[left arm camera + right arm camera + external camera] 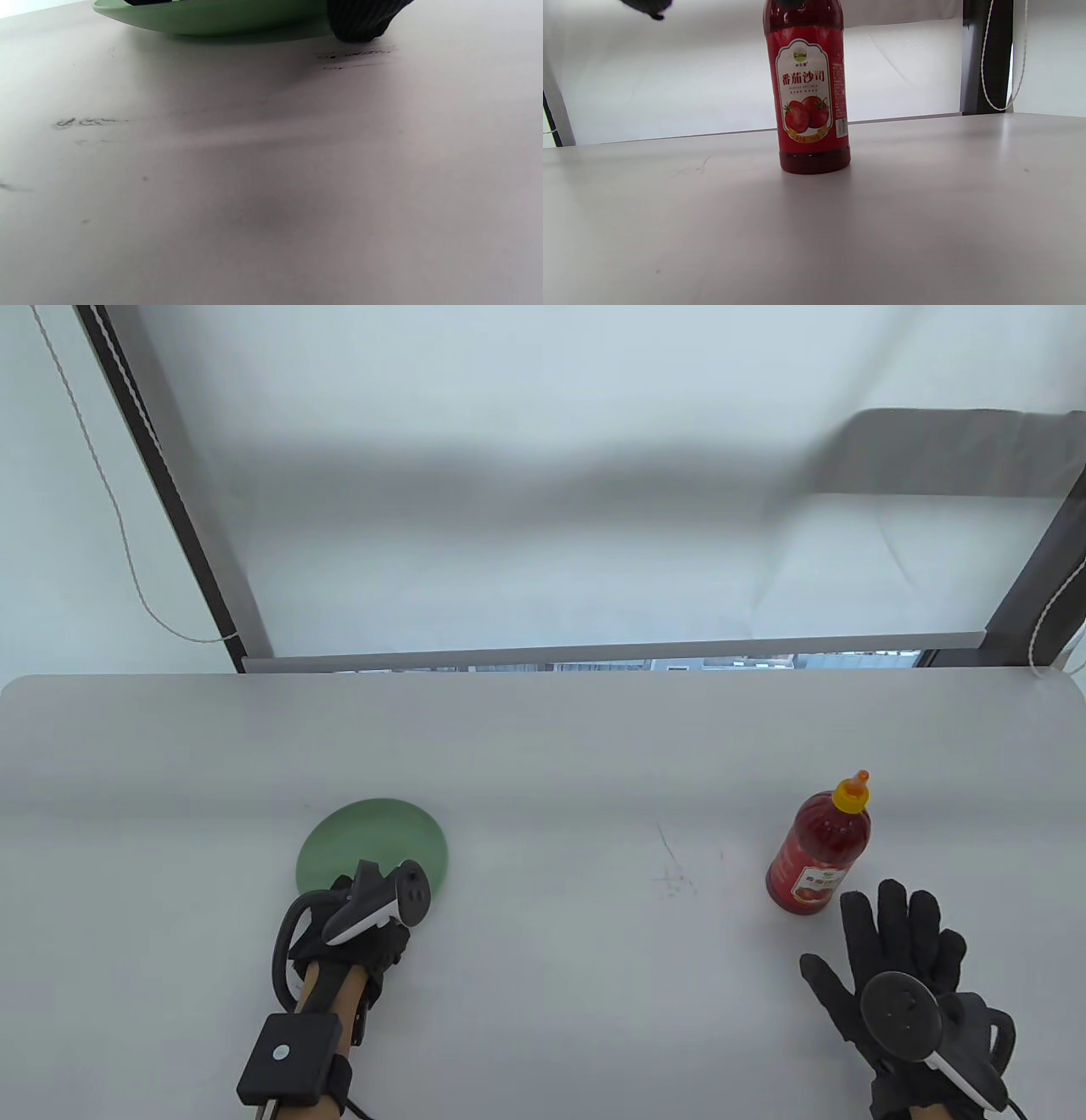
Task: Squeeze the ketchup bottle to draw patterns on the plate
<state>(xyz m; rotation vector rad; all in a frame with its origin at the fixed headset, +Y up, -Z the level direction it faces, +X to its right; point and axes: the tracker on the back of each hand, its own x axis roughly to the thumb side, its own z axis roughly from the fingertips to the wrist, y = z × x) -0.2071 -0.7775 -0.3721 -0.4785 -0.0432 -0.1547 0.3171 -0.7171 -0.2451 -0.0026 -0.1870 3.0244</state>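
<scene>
A pale green plate (pixel 371 840) lies on the grey table (pixel 560 950) at the left. My left hand (pixel 382 912) is at the plate's near rim, mostly hidden under its tracker. In the left wrist view the plate (pixel 203 15) sits at the top, with a gloved finger (pixel 360 21) down on the table against its rim and a dark fingertip over its top. A red ketchup bottle (pixel 819 848) with a yellow and orange cap stands upright at the right. My right hand (pixel 882 925) is spread open just short of the bottle, apart from it. The bottle (pixel 808 97) fills the right wrist view.
Faint pen marks (pixel 674 878) lie on the table between the plate and the bottle. A window frame (pixel 594 653) and a hanging cord (pixel 1048 611) run behind the table's far edge.
</scene>
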